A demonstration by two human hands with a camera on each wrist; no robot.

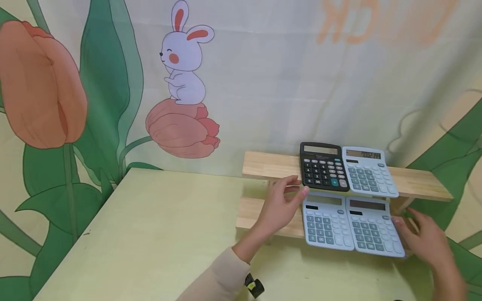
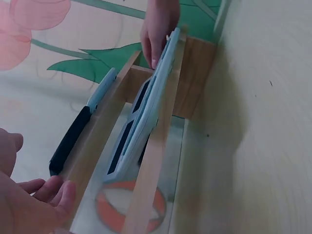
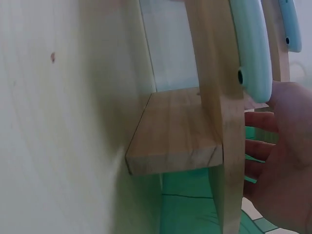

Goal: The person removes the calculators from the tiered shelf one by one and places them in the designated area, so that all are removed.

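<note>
Four calculators stand in two rows on a two-tier wooden rack. The upper row has a black calculator (image 1: pixel 324 168) beside a light blue one (image 1: pixel 369 172). Below them, two more light blue calculators, a left one (image 1: pixel 328 221) and a right one (image 1: pixel 376 228), lean side by side. My left hand (image 1: pixel 278 205) is at the black calculator's lower left corner, its fingers loosely bent and nothing gripped. At the lower right calculator's outer edge is my right hand (image 1: pixel 429 240), thumb against that edge and the other fingers spread behind it.
The rack's upper board (image 1: pixel 271 165) and lower board (image 1: pixel 250 214) extend left of the calculators. A pale tabletop (image 1: pixel 150 234) carries the rack. Behind hangs a printed curtain (image 1: pixel 256 83) with tulips and a rabbit. A small black object (image 1: pixel 255 287) shows by the left sleeve.
</note>
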